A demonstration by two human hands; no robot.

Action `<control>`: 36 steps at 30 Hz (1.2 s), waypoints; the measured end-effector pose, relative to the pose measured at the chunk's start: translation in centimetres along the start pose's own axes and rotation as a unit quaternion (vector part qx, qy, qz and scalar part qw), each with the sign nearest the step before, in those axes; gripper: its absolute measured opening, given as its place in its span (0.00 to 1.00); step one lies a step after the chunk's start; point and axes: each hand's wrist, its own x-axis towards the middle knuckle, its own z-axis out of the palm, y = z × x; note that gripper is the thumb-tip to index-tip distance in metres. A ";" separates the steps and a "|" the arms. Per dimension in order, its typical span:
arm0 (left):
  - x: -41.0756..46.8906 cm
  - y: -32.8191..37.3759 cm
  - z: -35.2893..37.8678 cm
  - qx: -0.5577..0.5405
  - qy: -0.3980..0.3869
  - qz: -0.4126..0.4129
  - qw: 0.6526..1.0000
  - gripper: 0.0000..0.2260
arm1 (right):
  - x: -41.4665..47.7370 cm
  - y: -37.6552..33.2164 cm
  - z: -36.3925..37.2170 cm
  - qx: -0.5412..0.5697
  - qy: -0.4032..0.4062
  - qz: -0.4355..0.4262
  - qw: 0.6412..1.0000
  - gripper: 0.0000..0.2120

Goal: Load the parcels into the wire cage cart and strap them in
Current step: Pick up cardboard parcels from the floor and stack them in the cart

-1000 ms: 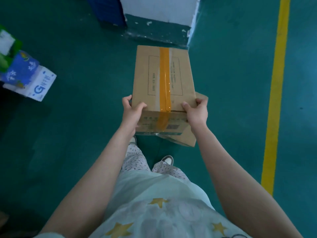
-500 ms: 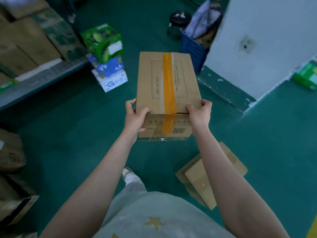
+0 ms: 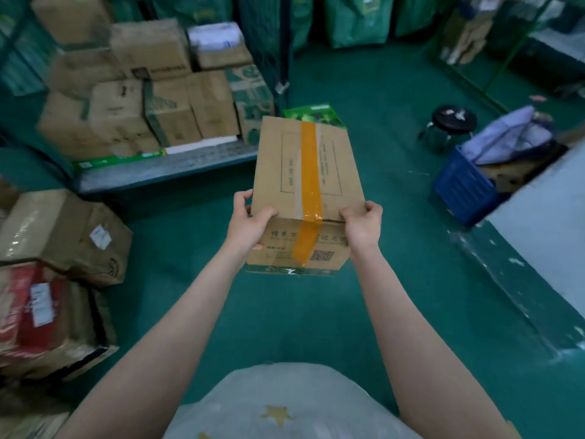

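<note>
I hold a brown cardboard parcel (image 3: 285,160) with an orange tape stripe in the air in front of me. My left hand (image 3: 248,221) grips its near left corner and my right hand (image 3: 364,226) grips its near right corner. Ahead on the left stands the wire cage cart (image 3: 164,171), its grey deck stacked with several cardboard parcels (image 3: 164,103). The cart's dark mesh wall (image 3: 269,42) rises behind the stack.
A pile of boxes (image 3: 63,239), one red, lies on the green floor at my left. A black stool (image 3: 452,120) and a blue crate (image 3: 465,188) with bags stand at the right, beside a white wall (image 3: 544,217). Green sacks (image 3: 357,17) line the back.
My view has swung left and up, from the floor and yellow line toward the loaded cart. Both hands keep the same grip, with the parcel still carried before me.
</note>
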 end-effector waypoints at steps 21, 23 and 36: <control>16.1 6.3 -1.0 -0.120 0.185 0.006 0.975 0.19 | 16.9 -12.4 13.4 -0.072 -0.175 -0.081 0.979 0.28; 17.7 7.1 -0.5 -0.128 0.197 0.006 0.972 0.18 | 18.5 -13.5 14.1 -0.077 -0.185 -0.085 0.976 0.28; 28.6 10.5 -4.3 -0.141 0.247 -0.016 0.959 0.15 | 25.9 -19.1 24.4 -0.109 -0.227 -0.093 0.963 0.28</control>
